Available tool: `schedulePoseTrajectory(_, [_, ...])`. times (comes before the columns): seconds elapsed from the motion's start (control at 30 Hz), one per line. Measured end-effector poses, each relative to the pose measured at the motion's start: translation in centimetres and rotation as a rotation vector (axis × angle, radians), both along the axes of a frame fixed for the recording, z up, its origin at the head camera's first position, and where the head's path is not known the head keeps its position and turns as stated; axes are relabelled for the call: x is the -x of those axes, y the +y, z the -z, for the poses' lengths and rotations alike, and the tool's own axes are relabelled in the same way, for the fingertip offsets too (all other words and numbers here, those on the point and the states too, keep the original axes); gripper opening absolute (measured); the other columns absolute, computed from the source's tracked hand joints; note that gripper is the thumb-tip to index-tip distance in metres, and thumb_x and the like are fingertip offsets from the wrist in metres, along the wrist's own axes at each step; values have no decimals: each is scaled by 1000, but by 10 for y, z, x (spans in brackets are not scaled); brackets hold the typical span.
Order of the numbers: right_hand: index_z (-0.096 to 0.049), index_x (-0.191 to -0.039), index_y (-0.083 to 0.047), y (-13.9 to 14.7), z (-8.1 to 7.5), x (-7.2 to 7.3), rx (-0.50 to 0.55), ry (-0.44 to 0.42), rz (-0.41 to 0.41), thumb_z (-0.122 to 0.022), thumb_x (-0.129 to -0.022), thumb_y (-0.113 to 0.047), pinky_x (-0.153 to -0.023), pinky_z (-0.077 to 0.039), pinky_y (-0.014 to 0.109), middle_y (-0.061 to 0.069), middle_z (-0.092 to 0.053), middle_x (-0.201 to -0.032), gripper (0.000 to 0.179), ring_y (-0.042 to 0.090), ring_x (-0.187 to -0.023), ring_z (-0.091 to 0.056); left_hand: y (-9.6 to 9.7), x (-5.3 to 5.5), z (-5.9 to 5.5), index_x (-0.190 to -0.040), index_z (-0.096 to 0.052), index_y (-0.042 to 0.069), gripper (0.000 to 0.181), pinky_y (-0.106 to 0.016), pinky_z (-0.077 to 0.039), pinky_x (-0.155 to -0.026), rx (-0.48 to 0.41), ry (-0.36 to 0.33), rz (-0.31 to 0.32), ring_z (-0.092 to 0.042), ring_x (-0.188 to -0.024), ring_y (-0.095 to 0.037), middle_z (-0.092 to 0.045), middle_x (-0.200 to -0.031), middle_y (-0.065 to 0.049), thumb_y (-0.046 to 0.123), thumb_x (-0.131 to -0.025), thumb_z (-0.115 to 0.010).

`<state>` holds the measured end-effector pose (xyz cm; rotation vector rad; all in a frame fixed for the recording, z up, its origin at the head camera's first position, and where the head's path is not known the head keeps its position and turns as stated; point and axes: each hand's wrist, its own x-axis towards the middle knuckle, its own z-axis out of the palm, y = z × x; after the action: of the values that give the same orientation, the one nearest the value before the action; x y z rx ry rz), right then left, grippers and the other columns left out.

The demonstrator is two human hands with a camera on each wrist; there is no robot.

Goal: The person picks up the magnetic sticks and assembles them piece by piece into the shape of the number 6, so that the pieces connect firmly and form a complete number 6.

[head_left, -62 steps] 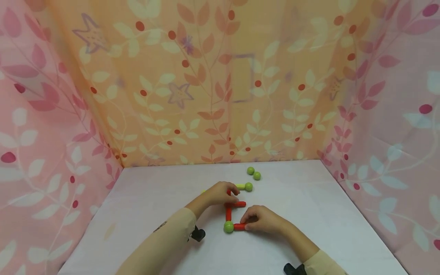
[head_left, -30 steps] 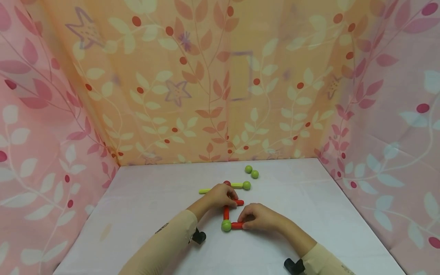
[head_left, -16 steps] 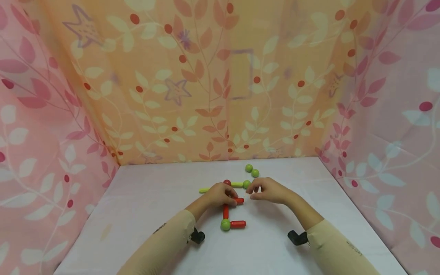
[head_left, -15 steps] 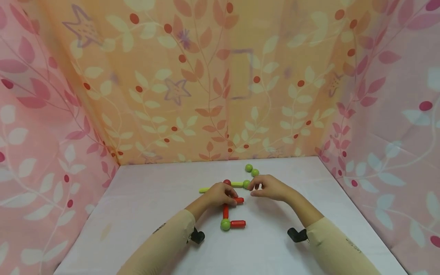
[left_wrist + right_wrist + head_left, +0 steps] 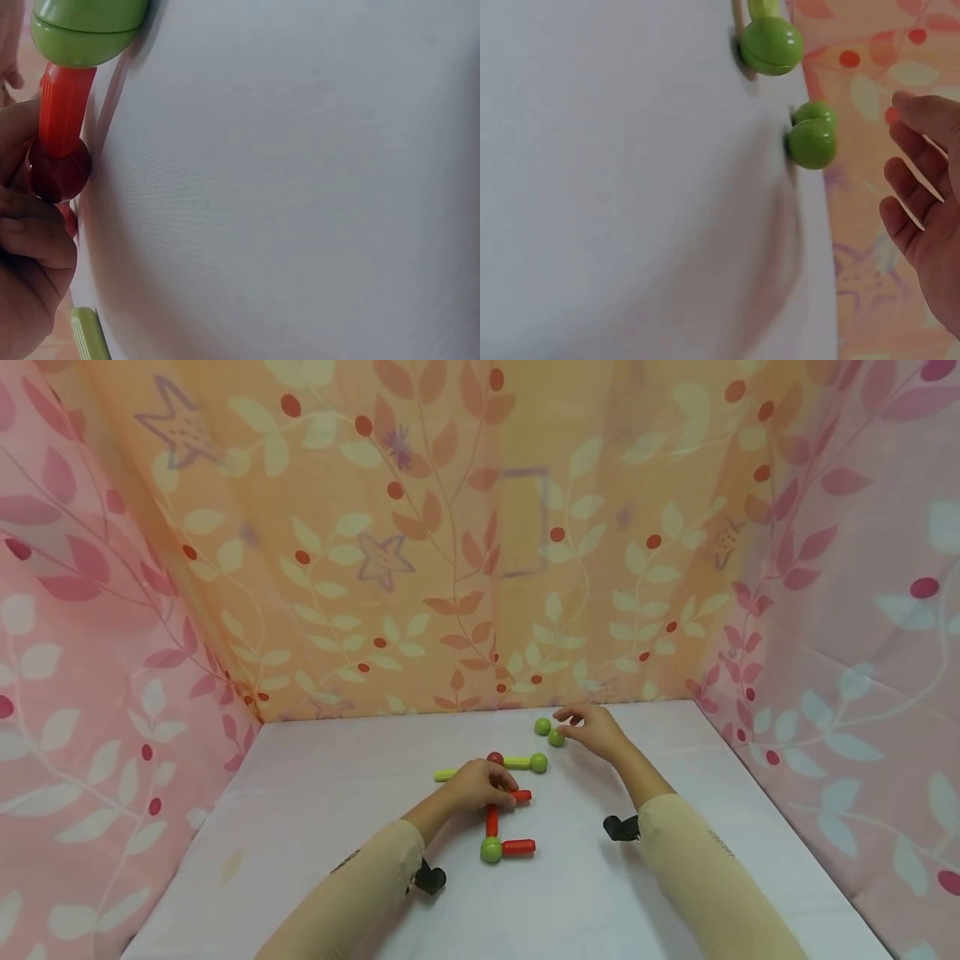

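**Dark red ball held in the left hand; right hand held open beside the nearer loose ball**

The dark red ball, a joint of the red assembly on the white worktop, is pinched by the curled fingers of the left hand and is mostly covered by them in the head view. From this joint, the long red rod is run toward the person and is ended by the near green ball. To that ball the lower red rod is joined, pointed rightward, its other end left free. The upper red rod is partly hidden by the left hand.

The fingers of the right hand are spread and loosely bent, with nothing held; in the right wrist view a gap is seen between them and the nearer loose ball. Just beside that ball, toward the back edge, the farther loose ball is placed; both are green.

Beyond the left hand, the bright red ball is flanked by the left yellow-green rod and the right yellow-green rod, the latter capped by the end green ball. The worktop is backed by orange leaf-patterned cloth.
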<state>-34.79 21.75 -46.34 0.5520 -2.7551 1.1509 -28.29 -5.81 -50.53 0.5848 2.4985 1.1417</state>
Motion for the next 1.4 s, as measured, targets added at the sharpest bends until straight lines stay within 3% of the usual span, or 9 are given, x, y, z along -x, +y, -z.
schedulePoseTrajectory(0.23, [-62, -113, -16, 1, 33, 16, -9, -140, 143, -73, -78, -24, -80, -42, 37, 1, -62, -112, 38, 23, -98, -54, -2, -3, 0, -87, -70, 32, 17, -29, -44, -67, -15, 8, -4, -51, -86, -14, -62, -85, 9, 32, -72, -77])
schedulePoseTrajectory(0.4, [-58, -120, -9, -1, 43, 15, 69, -180, 145, -73, -78, -21, -80, -43, 37, 7, -59, -119, 47, 23, -98, -55, -3, -3, 0, -87, -70, 34, 17, -29, -44, -66, -9, 27, -15, -51, -84, -14, -61, -83, 8, 32, -72, -77])
schedulePoseTrajectory(0.57, [-57, -120, -11, -1, 51, 12, 108, -215, 165, -73, -77, -20, -84, -43, 38, 6, -57, -121, 47, 23, -101, -54, -3, -2, 2, -86, -70, 34, 17, -29, -44, -66, -14, 23, -11, -51, -85, -14, -61, -84, 8, 33, -71, -78])
schedulePoseTrajectory(0.97, [-57, -120, -12, -8, 52, 11, 127, -237, 188, -72, -79, -19, -92, -39, 42, 6, -57, -120, 45, 24, -104, -52, -2, -3, 1, -86, -70, 34, 17, -30, -44, -66, -21, 10, -12, -51, -85, -14, -63, -84, 11, 33, -71, -77])
schedulePoseTrajectory(1.4, [-61, -113, -17, -6, 53, 14, 97, -224, 206, -74, -77, -24, -86, -42, 38, 3, -59, -112, 40, 21, -98, -54, -2, -1, 2, -85, -70, 34, 17, -28, -45, -65, -19, -11, -25, -52, -83, -14, -62, -84, 9, 32, -71, -78])
